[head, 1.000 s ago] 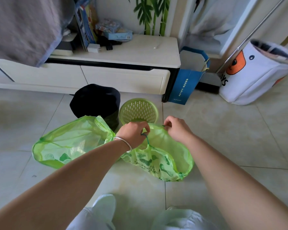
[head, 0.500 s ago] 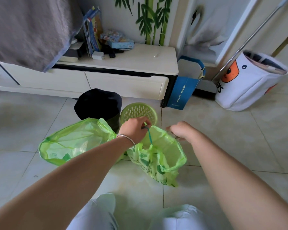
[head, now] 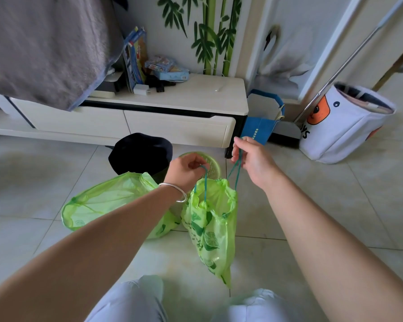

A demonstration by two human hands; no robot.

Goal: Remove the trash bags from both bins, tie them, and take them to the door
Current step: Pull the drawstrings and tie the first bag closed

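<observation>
A green trash bag (head: 211, 231) with leaf prints hangs off the floor by its teal drawstring (head: 236, 173). My left hand (head: 186, 170), with a silver bangle on the wrist, pinches one loop of the string above the bag's gathered mouth. My right hand (head: 251, 159) holds the other loop, pulled up and to the right. A second green trash bag (head: 107, 201) lies open-mouthed on the tiles to the left, partly behind my left forearm. Behind the hands stand a black bin (head: 140, 153) and a small green mesh bin (head: 213, 165), mostly hidden by my left hand.
A low cream TV cabinet (head: 172, 122) runs along the wall behind the bins, with a grey cloth (head: 44, 45) draped over its left part. A blue paper bag (head: 263, 122) and a white fabric basket (head: 342, 126) stand to the right. My knees (head: 135, 300) show at the bottom.
Both hands rose and spread apart, drawing the string out. The right-hand bag lifted off the floor and its mouth cinched narrower. The view tilted upward.
</observation>
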